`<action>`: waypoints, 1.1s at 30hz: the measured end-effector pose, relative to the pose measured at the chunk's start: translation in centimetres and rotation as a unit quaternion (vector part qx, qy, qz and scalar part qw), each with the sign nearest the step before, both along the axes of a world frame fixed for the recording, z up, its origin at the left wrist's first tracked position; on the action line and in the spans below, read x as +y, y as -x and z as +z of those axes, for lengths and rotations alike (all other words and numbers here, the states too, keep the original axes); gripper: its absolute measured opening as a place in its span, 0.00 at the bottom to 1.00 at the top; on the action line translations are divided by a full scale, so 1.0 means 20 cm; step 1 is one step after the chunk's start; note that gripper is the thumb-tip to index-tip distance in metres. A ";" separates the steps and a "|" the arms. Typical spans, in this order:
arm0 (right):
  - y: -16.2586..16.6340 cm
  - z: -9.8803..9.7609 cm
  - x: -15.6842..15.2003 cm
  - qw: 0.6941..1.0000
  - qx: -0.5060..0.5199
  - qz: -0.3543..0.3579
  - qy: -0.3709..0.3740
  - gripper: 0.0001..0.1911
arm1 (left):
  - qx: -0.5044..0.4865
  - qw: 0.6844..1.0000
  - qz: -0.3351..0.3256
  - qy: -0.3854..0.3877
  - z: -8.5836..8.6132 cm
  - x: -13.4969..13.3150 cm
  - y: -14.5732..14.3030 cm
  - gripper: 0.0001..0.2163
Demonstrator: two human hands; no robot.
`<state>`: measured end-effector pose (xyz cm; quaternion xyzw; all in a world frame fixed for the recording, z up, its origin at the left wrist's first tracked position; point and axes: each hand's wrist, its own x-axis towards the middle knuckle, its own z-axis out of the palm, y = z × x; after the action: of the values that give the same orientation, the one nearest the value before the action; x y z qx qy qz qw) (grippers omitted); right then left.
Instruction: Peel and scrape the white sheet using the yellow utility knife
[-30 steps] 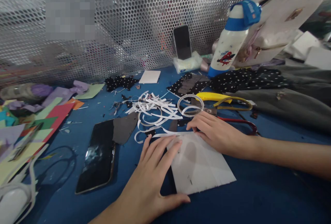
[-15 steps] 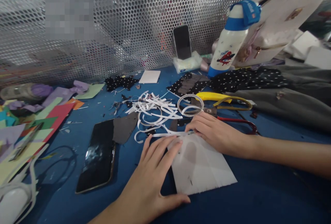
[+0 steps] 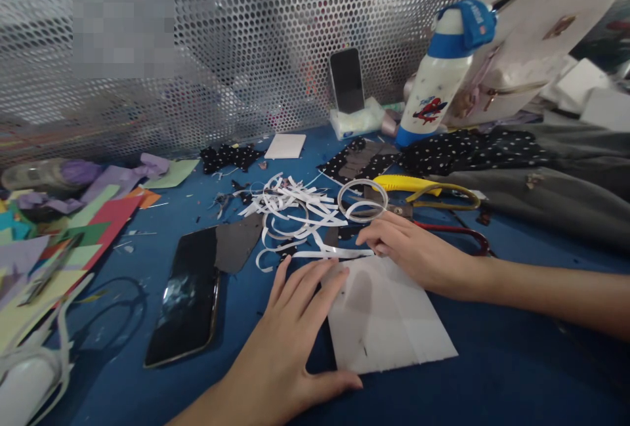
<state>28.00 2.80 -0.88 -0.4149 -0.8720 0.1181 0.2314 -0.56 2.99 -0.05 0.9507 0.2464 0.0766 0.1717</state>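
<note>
A blue work surface [image 3: 492, 373] strewn with craft scraps runs up to a perforated metal screen [image 3: 246, 52].

The left hand [image 3: 290, 347] lies flat, its grip spread apart and holding nothing, with the fingers pressing down on the near-left part of a white sheet [image 3: 394, 327]. The right hand [image 3: 418, 255] rests at the sheet's far edge, fingers close together and fingertips on a narrow white strip [image 3: 339, 253] that lies along that edge. Whether this grip pinches the strip or only touches it cannot be told.

Just beyond the sheet lies a loose heap of white strips [image 3: 295, 209], so a good deal of cutting looks done, while the sheet itself is still largely whole. Beyond the sheet on its right are a clear tape ring [image 3: 361, 199], yellow-handled scissors [image 3: 423, 193] and a red-handled pair [image 3: 457, 232], both out of hand. Left of the sheet lie a dark grey scrap [image 3: 236, 245] and a smartphone [image 3: 189, 295], face up. Farther left of the sheet is coloured paper [image 3: 98, 222]. Well beyond the sheet, by the screen, stand a blue-capped bottle [image 3: 438, 85] and a second phone [image 3: 347, 79], propped upright.
</note>
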 end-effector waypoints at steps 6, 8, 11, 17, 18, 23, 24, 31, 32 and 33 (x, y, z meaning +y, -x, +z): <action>0.00 0.07 -0.02 0.997 0.075 -0.008 0.024 0.13 | 0.009 1.000 0.005 0.004 0.00 0.00 0.00 0.46; 0.00 0.08 -0.02 0.997 0.077 -0.012 0.023 0.12 | 0.010 1.000 0.006 0.006 0.00 0.00 0.00 0.47; 0.00 0.07 -0.02 0.997 0.069 -0.017 0.032 0.11 | 0.007 1.000 0.007 0.006 0.00 0.00 0.00 0.46; 0.00 0.06 -0.01 0.998 0.060 -0.022 0.027 0.12 | 0.017 1.000 0.005 0.010 0.00 0.00 0.00 0.46; 0.00 0.06 -0.01 0.998 0.056 -0.022 0.031 0.11 | 0.016 1.000 0.005 0.011 0.00 0.00 0.00 0.46; 0.01 0.06 -0.01 0.998 0.050 -0.019 0.043 0.11 | 0.020 1.000 0.004 0.013 0.00 0.00 0.00 0.46; 0.01 0.06 -0.01 0.998 0.051 -0.017 0.044 0.11 | 0.020 1.000 0.003 0.012 0.00 0.00 0.00 0.46; 0.02 0.05 0.00 0.998 0.031 -0.009 0.044 0.11 | 0.020 1.000 0.000 0.004 0.00 -0.01 0.00 0.45; 0.02 0.05 0.00 0.999 0.029 -0.008 0.043 0.11 | 0.018 1.000 0.000 0.004 0.00 -0.01 0.00 0.45; 0.02 0.05 0.00 0.999 0.028 -0.008 0.041 0.11 | 0.017 1.000 0.000 0.004 0.00 -0.01 0.00 0.45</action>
<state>27.67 2.73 0.11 -0.4270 -0.8564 0.1635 0.2397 -0.65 2.79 -0.09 0.9511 0.2496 0.0595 0.1718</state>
